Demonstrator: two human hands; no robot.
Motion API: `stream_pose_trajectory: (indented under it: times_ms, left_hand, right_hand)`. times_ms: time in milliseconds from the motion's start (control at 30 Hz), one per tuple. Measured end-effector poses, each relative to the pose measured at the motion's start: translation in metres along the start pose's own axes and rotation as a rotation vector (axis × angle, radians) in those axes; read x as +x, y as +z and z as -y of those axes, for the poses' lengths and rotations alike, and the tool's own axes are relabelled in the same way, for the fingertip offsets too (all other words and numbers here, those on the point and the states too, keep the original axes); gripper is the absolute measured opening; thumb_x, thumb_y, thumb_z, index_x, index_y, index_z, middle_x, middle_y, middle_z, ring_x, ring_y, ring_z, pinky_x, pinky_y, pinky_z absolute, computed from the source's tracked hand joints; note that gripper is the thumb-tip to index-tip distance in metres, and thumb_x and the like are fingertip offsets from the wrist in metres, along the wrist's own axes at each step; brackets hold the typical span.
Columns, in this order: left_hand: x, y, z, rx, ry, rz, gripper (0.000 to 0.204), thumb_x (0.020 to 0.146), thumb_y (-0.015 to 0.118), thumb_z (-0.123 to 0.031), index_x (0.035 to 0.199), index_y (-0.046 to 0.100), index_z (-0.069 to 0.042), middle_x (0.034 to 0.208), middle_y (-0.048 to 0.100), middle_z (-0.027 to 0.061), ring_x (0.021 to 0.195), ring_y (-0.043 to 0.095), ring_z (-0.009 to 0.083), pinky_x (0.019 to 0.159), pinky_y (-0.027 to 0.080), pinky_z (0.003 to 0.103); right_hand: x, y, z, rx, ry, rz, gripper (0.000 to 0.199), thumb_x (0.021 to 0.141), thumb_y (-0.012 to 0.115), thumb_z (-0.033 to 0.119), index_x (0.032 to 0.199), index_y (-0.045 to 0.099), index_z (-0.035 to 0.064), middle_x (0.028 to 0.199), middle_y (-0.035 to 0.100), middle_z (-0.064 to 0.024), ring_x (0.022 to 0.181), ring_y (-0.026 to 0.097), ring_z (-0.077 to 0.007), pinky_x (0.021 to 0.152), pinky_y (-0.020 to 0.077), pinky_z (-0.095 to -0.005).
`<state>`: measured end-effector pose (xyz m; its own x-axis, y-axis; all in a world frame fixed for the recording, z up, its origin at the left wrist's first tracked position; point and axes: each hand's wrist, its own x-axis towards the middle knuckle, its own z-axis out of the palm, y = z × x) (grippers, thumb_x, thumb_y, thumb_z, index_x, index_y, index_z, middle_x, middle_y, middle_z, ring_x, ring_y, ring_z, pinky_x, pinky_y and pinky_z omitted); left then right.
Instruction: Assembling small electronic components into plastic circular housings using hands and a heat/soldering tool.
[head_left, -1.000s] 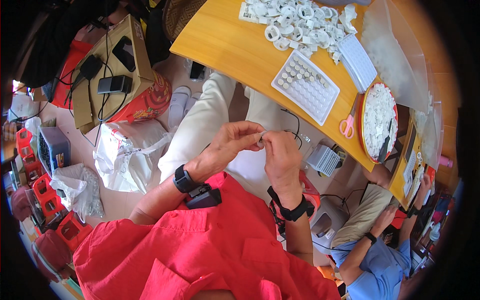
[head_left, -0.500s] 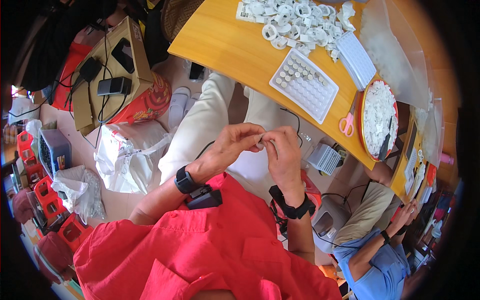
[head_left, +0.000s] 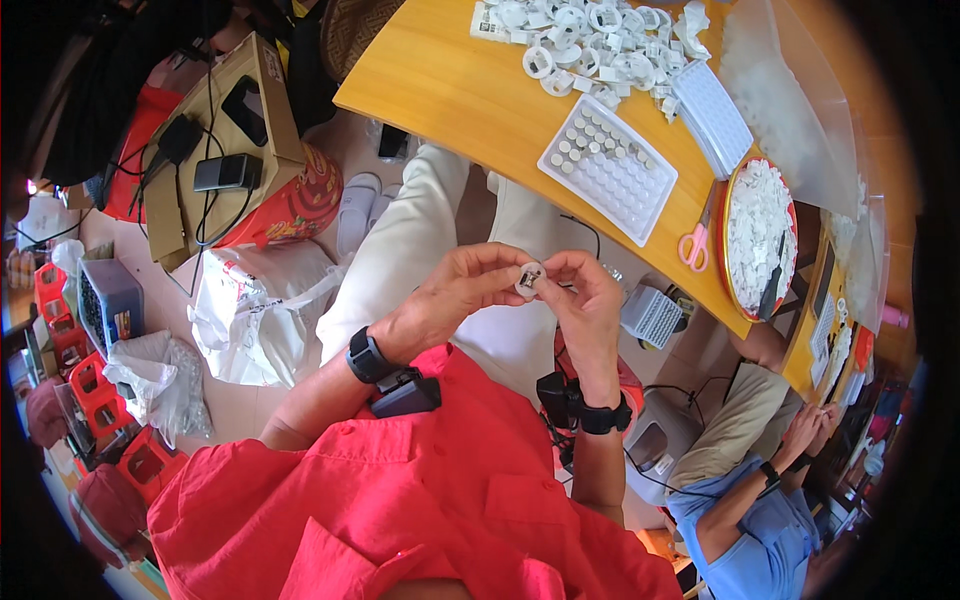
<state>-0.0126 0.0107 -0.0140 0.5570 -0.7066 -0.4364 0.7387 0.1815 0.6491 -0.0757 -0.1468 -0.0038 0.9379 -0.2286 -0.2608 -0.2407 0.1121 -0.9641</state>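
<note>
Above my lap, both hands pinch a small round white plastic piece [head_left: 529, 279] with a dark cut-out or insert at its centre. The thumb and fingers of my left hand [head_left: 468, 290] close on its left edge. From the right, my right hand [head_left: 583, 298] grips the opposite edge. On the table beyond, a white tray [head_left: 630, 205] has small round pale pieces in part of its pockets. Farther back lies a heap of white ring-shaped plastic parts [head_left: 600, 45].
Stacked white trays [head_left: 712, 118], pink-handled scissors [head_left: 693, 248] and a round red-rimmed basin [head_left: 731, 270] of small white pieces are on the wooden table [head_left: 430, 60]. A cardboard box [head_left: 275, 110] with devices stands left. A person in blue [head_left: 750, 520] works at right.
The round white piece has turned so its face with the dark centre shows, where fingers mostly covered it before. My right hand has shifted slightly right.
</note>
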Motion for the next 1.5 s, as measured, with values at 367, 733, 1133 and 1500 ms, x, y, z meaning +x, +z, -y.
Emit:
stream_pose_trajectory:
  times_ms: [367, 733, 1133, 1500]
  left_hand:
    - [-0.001, 0.0, -0.001, 0.127, 0.02, 0.047, 0.022, 0.09, 0.053, -0.013, 0.107, 0.055, 0.001, 0.098, 0.059, 0.0042, 0.09, 0.057, 0.0107, 0.082, 0.049, 0.025]
    - [0.004, -0.003, 0.005, 0.008, 0.074, 0.011, 0.019, 0.091, 0.051, -0.012, 0.106, 0.054, 0.0, 0.101, 0.058, 0.0061, 0.094, 0.057, 0.0127, 0.084, 0.05, 0.028]
    - [0.002, -0.004, -0.003, -0.071, 0.012, 0.057, 0.019, 0.089, 0.054, -0.011, 0.106, 0.055, -0.001, 0.103, 0.059, 0.0066, 0.093, 0.058, 0.0138, 0.083, 0.05, 0.027]
    - [0.003, -0.001, -0.012, 0.161, 0.037, 0.08, 0.019, 0.087, 0.058, -0.01, 0.102, 0.059, 0.001, 0.097, 0.061, 0.0063, 0.088, 0.058, 0.0127, 0.08, 0.048, 0.027]
  right_hand:
    - [0.0, 0.001, 0.002, 0.021, 0.154, 0.034, 0.017, 0.075, 0.063, -0.007, 0.087, 0.054, 0.0015, 0.08, 0.056, -0.0017, 0.071, 0.056, -0.0077, 0.064, 0.0476, -0.0204]
    - [0.001, 0.021, -0.009, 0.095, 0.024, -0.174, 0.009, 0.081, 0.056, -0.003, 0.088, 0.053, 0.0008, 0.08, 0.055, -0.0028, 0.068, 0.053, -0.0081, 0.062, 0.0458, -0.0216]
    - [-0.006, 0.012, 0.016, 0.1, 0.024, -0.069, 0.021, 0.077, 0.056, -0.01, 0.096, 0.051, -0.0023, 0.085, 0.054, -0.0062, 0.077, 0.056, -0.011, 0.069, 0.0525, -0.0237]
    - [-0.005, 0.009, 0.005, -0.045, 0.067, -0.098, 0.021, 0.075, 0.06, -0.008, 0.093, 0.053, 0.0009, 0.08, 0.055, -0.0023, 0.073, 0.055, -0.0073, 0.063, 0.0499, -0.0202]
